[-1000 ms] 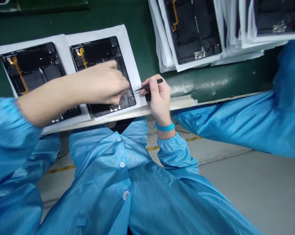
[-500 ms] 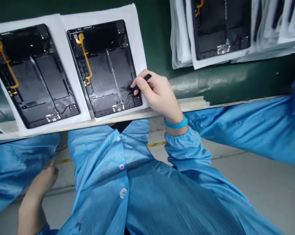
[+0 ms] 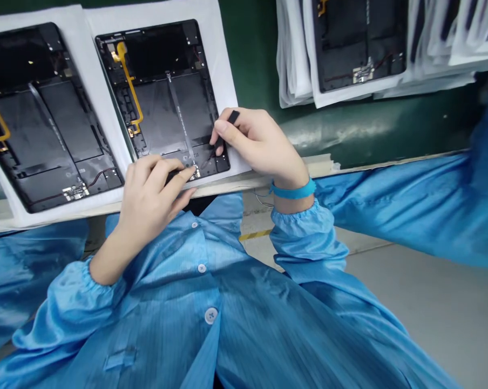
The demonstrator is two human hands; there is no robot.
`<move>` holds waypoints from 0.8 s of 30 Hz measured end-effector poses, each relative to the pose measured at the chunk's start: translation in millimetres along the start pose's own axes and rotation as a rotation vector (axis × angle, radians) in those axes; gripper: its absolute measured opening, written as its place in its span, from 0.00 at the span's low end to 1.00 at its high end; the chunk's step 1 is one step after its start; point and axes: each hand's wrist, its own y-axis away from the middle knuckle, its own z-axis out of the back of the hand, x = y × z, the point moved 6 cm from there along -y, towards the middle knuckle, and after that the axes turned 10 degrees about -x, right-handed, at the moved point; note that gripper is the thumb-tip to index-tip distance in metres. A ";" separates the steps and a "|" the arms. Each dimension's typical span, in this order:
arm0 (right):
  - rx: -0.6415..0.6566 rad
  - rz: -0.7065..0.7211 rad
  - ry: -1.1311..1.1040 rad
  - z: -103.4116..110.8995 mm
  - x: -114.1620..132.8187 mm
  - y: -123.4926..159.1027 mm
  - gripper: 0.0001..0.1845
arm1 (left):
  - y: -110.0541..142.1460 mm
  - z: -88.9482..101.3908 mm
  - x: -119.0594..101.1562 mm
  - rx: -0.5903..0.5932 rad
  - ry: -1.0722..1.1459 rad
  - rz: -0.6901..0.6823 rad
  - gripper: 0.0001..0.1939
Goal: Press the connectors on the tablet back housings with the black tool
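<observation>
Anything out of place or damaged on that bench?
No spill or break shows. Slightly odd: the beige strip on the bench edge ends raggedly, right of the right hand. The left hand hides part of the open black device.

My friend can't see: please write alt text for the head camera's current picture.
A person's right hand holds a slim black tool over the lower right of an open black device casing, while the left hand is over its bottom edge. A similar casing lies on a white sheet to its left.
</observation>
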 end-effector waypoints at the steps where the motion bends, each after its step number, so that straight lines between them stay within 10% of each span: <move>1: 0.011 0.001 -0.002 0.1 0.5 -0.5 0.31 | -1.5 -4.5 1.1 0.008 -0.015 -0.015 0.16; 12: 0.007 0.057 -0.031 1.5 1.7 1.7 0.34 | -16.0 -8.1 -3.6 -0.093 -0.031 -0.163 0.10; 24: -0.324 0.142 0.011 7.0 -6.2 36.3 0.29 | -21.1 -4.4 -11.7 -0.113 -0.105 -0.329 0.08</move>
